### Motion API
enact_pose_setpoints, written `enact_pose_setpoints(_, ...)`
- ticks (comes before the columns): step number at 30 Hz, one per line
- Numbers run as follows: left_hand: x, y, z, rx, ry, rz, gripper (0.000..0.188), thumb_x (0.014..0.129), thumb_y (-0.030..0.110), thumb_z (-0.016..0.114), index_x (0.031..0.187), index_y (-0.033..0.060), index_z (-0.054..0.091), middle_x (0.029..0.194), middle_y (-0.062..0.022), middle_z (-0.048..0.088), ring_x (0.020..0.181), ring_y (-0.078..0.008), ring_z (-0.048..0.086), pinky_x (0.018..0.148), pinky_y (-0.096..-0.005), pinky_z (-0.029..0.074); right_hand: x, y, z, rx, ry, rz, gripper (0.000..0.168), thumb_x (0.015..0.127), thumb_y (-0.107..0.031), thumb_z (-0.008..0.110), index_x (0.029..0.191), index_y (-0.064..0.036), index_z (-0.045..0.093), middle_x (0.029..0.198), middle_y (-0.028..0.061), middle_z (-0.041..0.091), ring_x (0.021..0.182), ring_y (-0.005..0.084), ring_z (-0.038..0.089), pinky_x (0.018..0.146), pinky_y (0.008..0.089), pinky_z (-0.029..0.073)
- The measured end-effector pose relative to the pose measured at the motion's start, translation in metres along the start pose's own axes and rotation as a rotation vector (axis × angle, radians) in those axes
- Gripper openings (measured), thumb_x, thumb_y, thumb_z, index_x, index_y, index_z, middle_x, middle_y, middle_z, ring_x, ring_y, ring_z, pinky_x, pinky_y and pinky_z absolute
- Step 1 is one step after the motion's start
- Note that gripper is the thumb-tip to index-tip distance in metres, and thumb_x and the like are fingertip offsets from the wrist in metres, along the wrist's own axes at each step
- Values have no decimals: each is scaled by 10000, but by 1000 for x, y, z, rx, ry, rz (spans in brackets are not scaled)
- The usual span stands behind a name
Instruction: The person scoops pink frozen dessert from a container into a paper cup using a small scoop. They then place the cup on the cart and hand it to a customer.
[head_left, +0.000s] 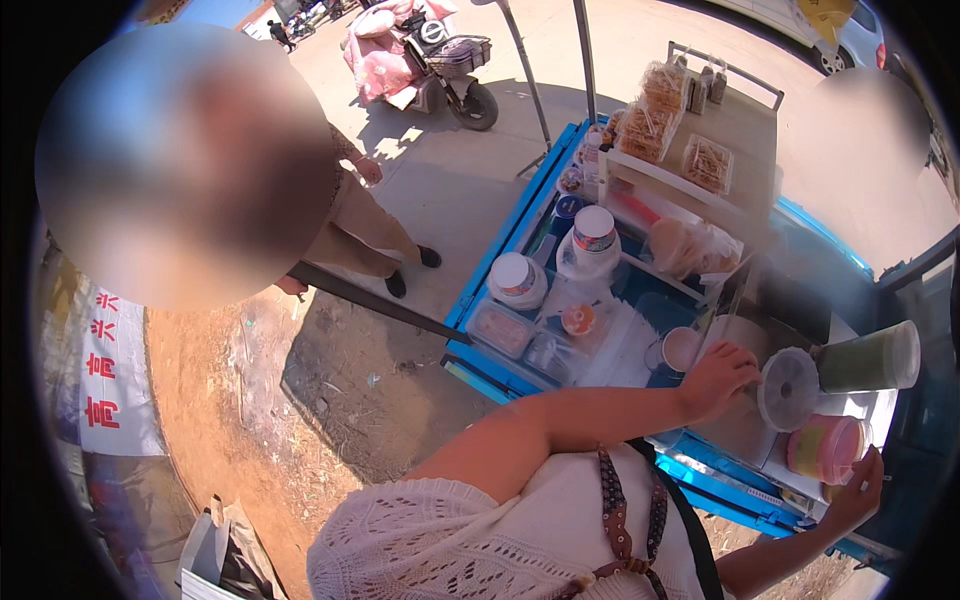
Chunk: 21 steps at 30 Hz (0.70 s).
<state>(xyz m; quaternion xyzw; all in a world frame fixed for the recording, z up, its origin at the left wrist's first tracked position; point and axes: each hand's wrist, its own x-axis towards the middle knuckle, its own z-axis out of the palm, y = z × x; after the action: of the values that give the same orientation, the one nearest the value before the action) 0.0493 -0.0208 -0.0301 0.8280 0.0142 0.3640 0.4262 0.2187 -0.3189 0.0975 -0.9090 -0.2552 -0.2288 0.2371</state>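
Note:
My left hand (720, 381) is over the cart's worktop with its fingers bent, close to the left edge of a round translucent plastic lid (787, 388); whether it grips anything is unclear. At the right, my right hand (856, 487) touches the rim of a tub with pink contents (825, 450); its grip is partly hidden. A tall clear container with green contents (862, 360) lies above the pink tub in view. A paper cup (681, 349) is just beyond my left hand. White lidded jars (517, 279) and a clear plastic box (501, 330) are farther left.
The blue cart frame (487, 262) surrounds the worktop. A raised shelf (739, 142) holds packs of fried-looking snacks (651, 124). Bagged round food (679, 244) lies beneath it. A dark pole (382, 300) slants by the left corner. A person (360, 217) stands beyond; a scooter (442, 67) is parked behind.

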Motion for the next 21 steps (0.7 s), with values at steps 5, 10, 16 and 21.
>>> enact_pose_setpoints(5, 10, 2, -3, 62, -5, 20, 235, 789, -28, 682, 968, 122, 707, 1018, -56, 645, 1006, -296, 587, 922, -427, 420, -11, -61, -11, 164, 144, 245, 205, 950, -155, 670, 1108, -49, 747, 940, 74, 755, 841, 152, 715, 780, 275, 546)
enact_pose_setpoints(10, 12, 4, -1, 100, -30, 63, 186, 840, -9, 669, 974, 115, 703, 1023, -54, 658, 1008, -290, 599, 928, -415, 422, -11, -76, -15, 110, 360, 196, 160, 932, -145, 693, 1039, -54, 769, 905, 63, 763, 818, 163, 721, 751, 282, 551)
enact_pose_setpoints(16, 12, 8, -2, 93, -50, 66, 176, 858, -11, 654, 989, 100, 693, 1035, -69, 656, 1025, -292, 600, 945, -408, 417, -22, -68, -30, -113, 284, 37, 145, 921, -157, 701, 998, -53, 767, 862, 63, 754, 796, 184, 693, 687, 300, 515)
enact_pose_setpoints(21, 11, 8, -2, 113, -19, 80, 171, 841, -13, 662, 961, 104, 695, 1003, -69, 660, 1000, -299, 612, 921, -407, 440, -21, -79, -29, 331, 281, 250, 152, 928, -133, 688, 1014, -36, 769, 815, 72, 752, 766, 154, 704, 667, 275, 509)
